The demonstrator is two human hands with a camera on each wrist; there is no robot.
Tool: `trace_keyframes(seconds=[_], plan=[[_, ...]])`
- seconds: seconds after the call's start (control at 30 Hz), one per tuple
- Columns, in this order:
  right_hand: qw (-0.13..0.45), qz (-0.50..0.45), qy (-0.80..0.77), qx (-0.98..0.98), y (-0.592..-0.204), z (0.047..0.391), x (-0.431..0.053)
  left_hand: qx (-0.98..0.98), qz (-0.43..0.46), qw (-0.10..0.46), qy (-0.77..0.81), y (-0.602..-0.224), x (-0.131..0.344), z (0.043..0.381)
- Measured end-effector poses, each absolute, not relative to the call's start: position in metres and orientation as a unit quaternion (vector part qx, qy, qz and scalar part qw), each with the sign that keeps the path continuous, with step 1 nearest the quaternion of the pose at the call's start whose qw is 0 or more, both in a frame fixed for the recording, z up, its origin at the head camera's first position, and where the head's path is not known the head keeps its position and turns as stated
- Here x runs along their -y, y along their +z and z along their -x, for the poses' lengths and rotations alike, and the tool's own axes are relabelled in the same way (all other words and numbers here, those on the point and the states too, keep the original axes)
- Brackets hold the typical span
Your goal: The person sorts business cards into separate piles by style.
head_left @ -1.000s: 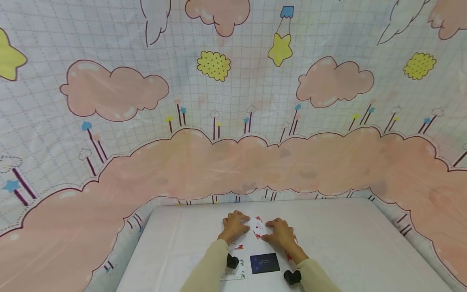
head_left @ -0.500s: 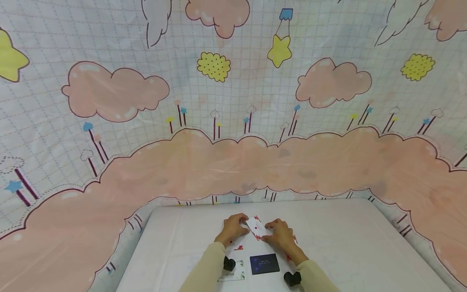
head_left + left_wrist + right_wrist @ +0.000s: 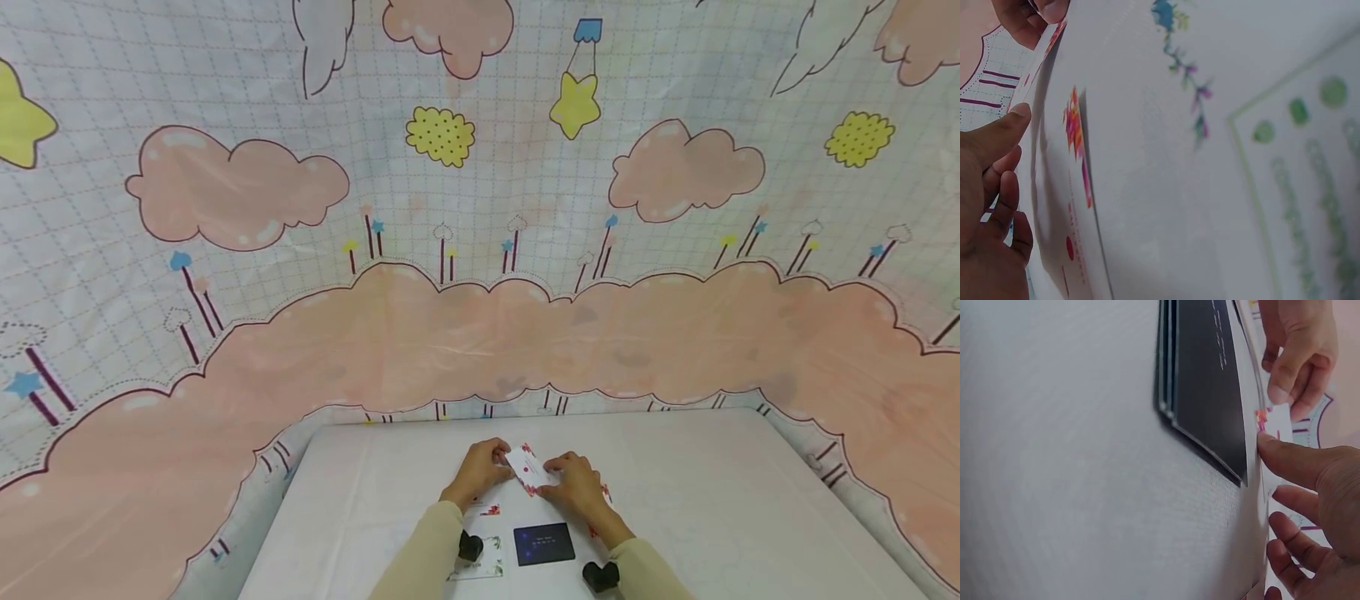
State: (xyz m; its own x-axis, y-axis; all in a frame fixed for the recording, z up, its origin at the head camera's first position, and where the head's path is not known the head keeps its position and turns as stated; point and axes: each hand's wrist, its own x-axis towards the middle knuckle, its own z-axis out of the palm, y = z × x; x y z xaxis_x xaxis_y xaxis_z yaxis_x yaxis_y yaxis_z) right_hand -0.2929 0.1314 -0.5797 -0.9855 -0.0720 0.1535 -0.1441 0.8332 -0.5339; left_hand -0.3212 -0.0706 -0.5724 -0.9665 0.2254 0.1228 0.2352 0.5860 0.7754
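A white card with red floral corners (image 3: 528,469) is held at a slant between the two hands, near the table's middle. My left hand (image 3: 480,469) pinches its left side; in the left wrist view, the thumb of that left hand (image 3: 991,144) lies near the card's edge. On the opposite side my right hand (image 3: 576,483) grips the card with thumb and fingers, and the right wrist view shows this right hand (image 3: 1329,512) with the thumb on the card. Another red-patterned card (image 3: 1075,219) lies flat by the left hand, partly covered by it in the head view.
A dark blue card stack (image 3: 543,543) lies between the forearms, several layers thick in the right wrist view. A green-leaf card (image 3: 491,560) is partly under the left sleeve. More red print (image 3: 606,493) shows beside the right hand. The white table (image 3: 712,483) meets a patterned cloth backdrop.
From one second to half a second ago, the card turned and tilted, its upper end shifting left, while the left hand moved slightly left and closed on its edge. Since then, almost nothing has moved.
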Motion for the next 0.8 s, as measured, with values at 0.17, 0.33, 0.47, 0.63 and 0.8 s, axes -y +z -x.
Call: trace_keyframes(seconds=[0.17,0.33,0.47,0.63,0.8], plan=[[0.070,-0.059,0.294,0.951,-0.579,0.292,-0.130,0.890,0.146,0.027,-0.432,-0.573,0.071,0.323],[0.085,-0.066,0.302,0.947,-0.574,0.291,-0.129,0.884,0.143,0.040,-0.443,-0.570,0.071,0.323],[0.093,-0.066,0.321,0.940,-0.567,0.289,-0.129,0.885,0.140,0.048,-0.441,-0.566,0.069,0.322],[0.094,-0.069,0.322,0.939,-0.562,0.288,-0.130,0.889,0.149,0.069,-0.428,-0.559,0.069,0.319],[0.105,-0.082,0.321,0.938,-0.555,0.285,-0.132,0.891,0.167,0.093,-0.413,-0.555,0.072,0.316]])
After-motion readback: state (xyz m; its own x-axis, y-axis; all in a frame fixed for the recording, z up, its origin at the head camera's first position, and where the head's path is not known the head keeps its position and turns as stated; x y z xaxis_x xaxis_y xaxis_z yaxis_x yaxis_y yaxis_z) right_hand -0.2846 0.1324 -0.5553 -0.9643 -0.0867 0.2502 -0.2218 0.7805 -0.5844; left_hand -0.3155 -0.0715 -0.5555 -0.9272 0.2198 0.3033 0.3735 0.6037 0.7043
